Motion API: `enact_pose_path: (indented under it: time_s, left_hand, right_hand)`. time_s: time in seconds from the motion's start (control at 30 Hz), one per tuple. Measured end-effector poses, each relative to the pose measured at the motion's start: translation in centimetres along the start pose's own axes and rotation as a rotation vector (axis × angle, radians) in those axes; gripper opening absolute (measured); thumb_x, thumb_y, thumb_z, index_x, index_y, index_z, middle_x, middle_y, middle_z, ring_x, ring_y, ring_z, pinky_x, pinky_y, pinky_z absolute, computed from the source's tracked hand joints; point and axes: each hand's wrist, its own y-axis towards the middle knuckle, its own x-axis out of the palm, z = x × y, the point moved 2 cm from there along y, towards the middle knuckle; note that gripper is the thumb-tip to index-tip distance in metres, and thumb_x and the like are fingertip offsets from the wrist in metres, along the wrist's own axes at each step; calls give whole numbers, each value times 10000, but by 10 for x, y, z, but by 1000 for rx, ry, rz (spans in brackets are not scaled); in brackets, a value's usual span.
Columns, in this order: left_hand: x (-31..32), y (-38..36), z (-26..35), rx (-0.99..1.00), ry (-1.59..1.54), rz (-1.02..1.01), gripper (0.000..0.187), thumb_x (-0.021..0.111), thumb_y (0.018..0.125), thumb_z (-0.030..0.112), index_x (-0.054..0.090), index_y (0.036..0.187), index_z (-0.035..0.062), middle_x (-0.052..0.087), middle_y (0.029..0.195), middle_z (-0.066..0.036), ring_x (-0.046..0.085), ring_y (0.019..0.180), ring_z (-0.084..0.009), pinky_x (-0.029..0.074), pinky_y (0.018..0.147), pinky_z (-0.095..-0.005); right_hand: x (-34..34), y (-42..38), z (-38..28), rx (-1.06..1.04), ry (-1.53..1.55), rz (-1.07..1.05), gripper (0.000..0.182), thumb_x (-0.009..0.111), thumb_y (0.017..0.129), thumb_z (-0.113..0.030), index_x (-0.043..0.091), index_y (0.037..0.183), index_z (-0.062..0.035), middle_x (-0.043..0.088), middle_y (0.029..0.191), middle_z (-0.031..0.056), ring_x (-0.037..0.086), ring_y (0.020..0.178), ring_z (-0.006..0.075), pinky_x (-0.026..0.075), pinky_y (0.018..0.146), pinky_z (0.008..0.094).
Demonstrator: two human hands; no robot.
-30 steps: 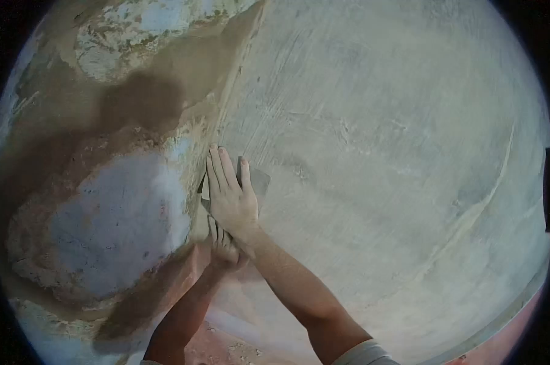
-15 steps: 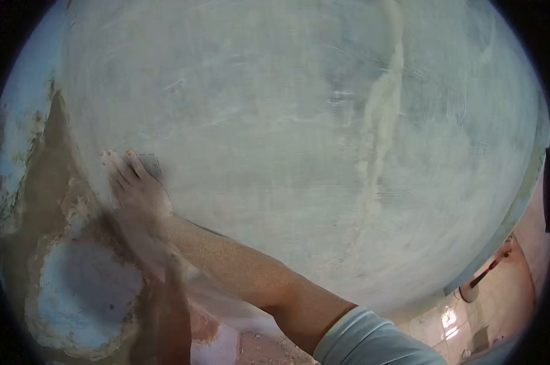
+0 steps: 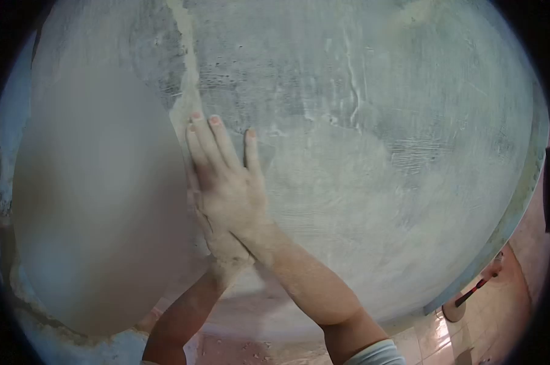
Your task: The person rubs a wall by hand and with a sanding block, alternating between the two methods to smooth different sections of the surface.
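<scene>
My right hand (image 3: 229,188) lies on a pale, putty-coated wall (image 3: 348,201), fingers stretched upward. Under it is a thin grey sheet that looks like sandpaper (image 3: 264,152); one corner sticks out past the outermost finger. My left hand (image 3: 226,252) is close against the underside of my right, near the wrist. Most of its fingers are hidden behind the right hand, so their pose does not show. Pale dust coats both hands.
A cream filler streak (image 3: 187,48) runs down the wall above my fingers. A large blurred patch hides the left side. At lower right, a round-based tool with a dark and red handle (image 3: 473,292) is near the tiled floor (image 3: 418,337).
My right hand and the sheet have gone from the wall's left edge to the filler streak. My view has turned; my left hand now shows close beneath the right.
</scene>
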Motion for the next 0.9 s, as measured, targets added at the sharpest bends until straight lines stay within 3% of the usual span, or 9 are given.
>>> enact_pose_path:
  time_s: [0.1, 0.27, 0.4, 0.47, 0.53, 0.63, 0.67, 0.8, 0.9]
  left_hand:
    - [29, 17, 72, 117, 9, -32, 783, 683, 926, 511, 596, 1418, -93, 465, 1530, -417, 413, 1445, -599, 305, 1200, -691]
    - [85, 31, 173, 417, 141, -36, 847, 640, 962, 541, 514, 1524, -81, 433, 1558, -401, 438, 1434, -550, 334, 1168, -660]
    - [114, 40, 228, 487, 174, -157, 874, 649, 952, 544, 501, 1557, -68, 386, 1603, -419, 327, 1540, -557, 267, 1237, -652]
    - [115, 45, 228, 523, 139, -161, 860, 653, 952, 549, 522, 1548, -58, 381, 1621, -402, 291, 1564, -550, 226, 1267, -642]
    - [110, 48, 229, 542, 168, -197, 809, 663, 954, 545, 582, 1506, -41, 379, 1644, -369, 262, 1591, -516, 187, 1304, -601]
    - [103, 49, 225, 593, 26, -143, 759, 663, 962, 523, 616, 1477, -32, 399, 1642, -353, 287, 1595, -477, 197, 1315, -548]
    - [99, 51, 224, 602, 8, -116, 733, 655, 973, 511, 626, 1465, -30, 499, 1587, -312, 346, 1577, -419, 215, 1316, -508]
    - [91, 43, 206, 555, 5, -77, 700, 648, 982, 516, 656, 1419, -31, 687, 1390, -225, 492, 1468, -371, 257, 1297, -519]
    - [63, 31, 165, 495, -4, -61, 693, 652, 979, 517, 658, 1428, -11, 684, 1393, -226, 506, 1452, -386, 259, 1295, -517]
  right_hand:
    - [-56, -25, 58, 64, -182, -17, 679, 532, 1026, -253, 404, 1657, -39, 358, 1754, 134, 331, 1623, 321, 46, 1304, 679]
    - [-126, -75, 151, 230, -293, -22, 707, 488, 1065, -315, 323, 1688, -23, 278, 1772, 199, 204, 1652, 417, 18, 1287, 708]
    - [-164, -107, 203, 326, -297, 10, 698, 440, 1106, -344, 259, 1713, -51, 220, 1786, 211, 148, 1659, 436, 20, 1285, 711]
    - [-167, -101, 204, 377, -296, -10, 703, 406, 1124, -380, 212, 1732, -86, 143, 1798, 228, 111, 1662, 446, 10, 1285, 709]
    - [-168, -103, 207, 449, -321, 56, 727, 463, 1105, -349, 205, 1734, -90, 101, 1804, 228, 78, 1666, 446, -3, 1283, 711]
    - [-164, -112, 209, 488, -346, 72, 748, 484, 1093, -302, 173, 1740, -91, 50, 1798, 268, 24, 1658, 489, -30, 1264, 733]
    - [-164, -113, 208, 487, -333, 82, 749, 484, 1090, -294, 172, 1739, -87, 51, 1796, 275, 21, 1656, 497, -38, 1259, 739]
    - [-155, -103, 185, 416, -324, -24, 753, 496, 1067, -266, 203, 1728, -55, 68, 1788, 298, 13, 1649, 519, -72, 1241, 758]
    - [-122, -82, 140, 310, -365, -100, 734, 477, 1075, -274, 217, 1728, -62, 69, 1791, 287, 5, 1657, 498, -86, 1235, 761]
